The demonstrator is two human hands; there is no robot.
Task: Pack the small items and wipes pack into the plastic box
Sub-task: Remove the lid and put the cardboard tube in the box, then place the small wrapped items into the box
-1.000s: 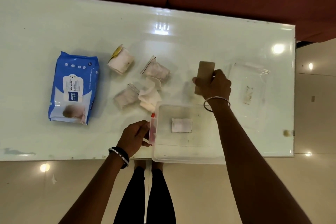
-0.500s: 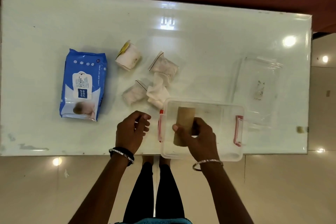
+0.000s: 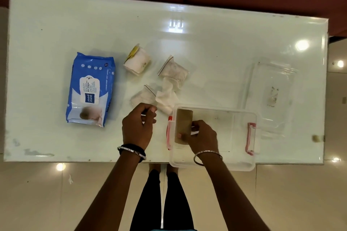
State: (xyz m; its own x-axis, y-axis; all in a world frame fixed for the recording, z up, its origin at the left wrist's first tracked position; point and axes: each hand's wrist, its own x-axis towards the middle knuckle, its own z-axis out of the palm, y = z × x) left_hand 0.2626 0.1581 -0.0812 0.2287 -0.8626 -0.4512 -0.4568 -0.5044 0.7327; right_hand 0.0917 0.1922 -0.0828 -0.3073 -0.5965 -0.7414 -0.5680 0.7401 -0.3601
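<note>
A clear plastic box (image 3: 242,167) with red latches stands at the table's near edge. Inside it at the left end, my right hand (image 3: 203,138) grips a brown cardboard roll (image 3: 183,125) and partly hides a small white item. My left hand (image 3: 138,127) hovers just left of the box with loosely curled fingers, holding nothing. A blue wipes pack (image 3: 91,89) lies flat at the left. Between it and the box lie a white roll with a yellow end (image 3: 138,61), two small zip bags (image 3: 173,69) (image 3: 143,95) and a folded white cloth (image 3: 167,97).
The box's clear lid (image 3: 270,92) lies on the table at the right, behind the box. The white glossy table (image 3: 216,47) ends close to my legs. A dark red sofa runs along the far side. A small beige scrap (image 3: 316,138) sits at the table's right edge.
My right hand carried the cardboard roll from behind the box down into its left end. My left hand let go of the box's left latch and now hovers beside it.
</note>
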